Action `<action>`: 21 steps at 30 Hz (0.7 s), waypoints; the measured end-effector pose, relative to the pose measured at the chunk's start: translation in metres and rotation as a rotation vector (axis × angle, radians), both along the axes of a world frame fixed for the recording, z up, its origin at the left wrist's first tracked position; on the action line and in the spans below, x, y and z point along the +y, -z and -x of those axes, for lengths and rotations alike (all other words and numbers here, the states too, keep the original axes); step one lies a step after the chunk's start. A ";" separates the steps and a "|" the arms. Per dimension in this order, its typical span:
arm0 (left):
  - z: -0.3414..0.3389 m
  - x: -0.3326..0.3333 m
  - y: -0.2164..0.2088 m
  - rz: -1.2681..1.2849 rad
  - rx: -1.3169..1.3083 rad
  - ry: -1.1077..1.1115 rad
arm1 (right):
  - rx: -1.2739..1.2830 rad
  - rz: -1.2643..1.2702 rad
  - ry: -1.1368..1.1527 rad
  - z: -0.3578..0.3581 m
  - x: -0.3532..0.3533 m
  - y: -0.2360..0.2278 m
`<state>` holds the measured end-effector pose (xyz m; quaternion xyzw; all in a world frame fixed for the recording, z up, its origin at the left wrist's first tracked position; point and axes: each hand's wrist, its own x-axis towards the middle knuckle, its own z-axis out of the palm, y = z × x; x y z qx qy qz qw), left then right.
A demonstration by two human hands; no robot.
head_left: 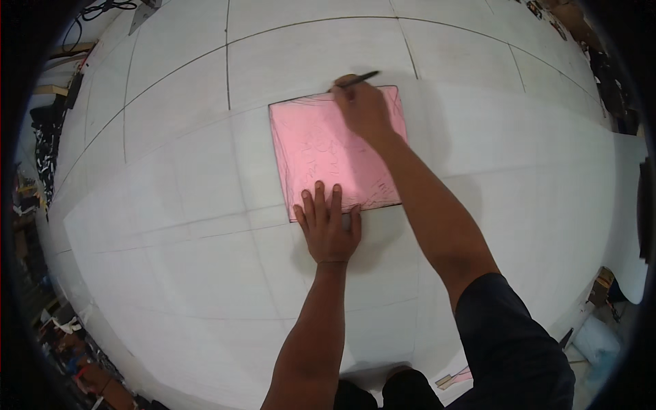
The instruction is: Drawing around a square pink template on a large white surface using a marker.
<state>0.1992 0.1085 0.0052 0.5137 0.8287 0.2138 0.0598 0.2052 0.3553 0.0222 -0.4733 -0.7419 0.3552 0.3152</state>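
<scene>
A pink, nearly square sheet (307, 147) with dark-lined edges lies on the white surface, bearing faint drawn lines. My left hand (329, 229) rests flat on its near edge, fingers spread and pointing away from me. At the sheet's far edge, my right hand (362, 109) grips a dark pen (362, 78), which slants up to the right. The pen's tip is close to the far edge, right of the middle; whether it touches cannot be made out. My right forearm passes over the sheet's right side and hides part of it.
Thin translucent white sheeting (184, 273) covers much of the tiled white floor (307, 48). Mixed clutter (96, 383) lines the left side, with cables (102, 8) at the far left. A pale blue bag (596, 342) sits at the right. Pink and brown scraps (454, 378) lie near my knees.
</scene>
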 end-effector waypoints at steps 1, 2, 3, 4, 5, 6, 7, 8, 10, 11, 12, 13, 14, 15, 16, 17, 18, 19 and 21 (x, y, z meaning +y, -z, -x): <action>0.003 -0.002 0.000 -0.007 0.021 -0.004 | -0.042 0.017 0.043 -0.017 0.006 -0.005; 0.005 -0.003 0.000 -0.014 0.043 -0.009 | -0.083 0.035 0.086 -0.033 0.011 -0.009; 0.001 0.001 -0.003 -0.002 0.021 -0.008 | -0.101 0.025 0.093 -0.054 0.019 -0.013; 0.001 0.001 -0.003 -0.006 0.016 -0.003 | -0.120 0.037 0.147 -0.067 0.026 -0.014; 0.001 0.001 -0.003 -0.005 0.027 -0.004 | -0.137 0.050 0.200 -0.075 0.031 -0.014; 0.001 0.001 -0.002 -0.003 0.037 -0.004 | -0.142 0.047 0.206 -0.079 0.033 -0.014; 0.002 0.000 -0.001 0.019 0.032 0.000 | -0.117 0.097 0.258 -0.083 0.036 -0.014; 0.000 -0.001 -0.001 0.018 0.027 0.005 | -0.091 0.147 0.310 -0.086 0.038 -0.014; -0.001 0.001 -0.002 0.014 0.026 -0.004 | -0.065 0.121 0.308 -0.089 0.042 -0.006; -0.002 0.002 -0.002 0.011 0.025 -0.001 | -0.039 0.097 0.302 -0.091 0.044 -0.002; -0.001 0.001 -0.002 0.003 0.037 -0.001 | -0.036 0.100 0.302 -0.089 0.043 -0.003; 0.000 0.001 -0.002 -0.006 0.049 0.000 | -0.024 0.121 0.309 -0.087 0.042 -0.004; 0.001 0.001 -0.001 -0.005 0.051 -0.001 | -0.012 0.142 0.315 -0.086 0.041 -0.005; 0.001 0.001 -0.001 -0.003 0.051 0.000 | -0.012 0.142 0.314 -0.085 0.040 -0.006; 0.001 0.001 -0.001 0.000 0.052 0.000 | -0.071 0.095 0.311 -0.084 0.039 -0.008; 0.001 0.001 0.000 0.000 0.051 -0.001 | -0.131 0.047 0.307 -0.083 0.038 -0.009; 0.001 0.000 -0.001 -0.001 0.052 -0.002 | -0.127 0.049 0.303 -0.081 0.037 -0.011; 0.002 0.000 -0.001 -0.001 0.054 -0.002 | -0.179 -0.021 0.282 -0.079 0.035 -0.013; 0.002 -0.001 -0.002 0.011 0.040 -0.002 | -0.225 -0.089 0.261 -0.073 0.028 -0.020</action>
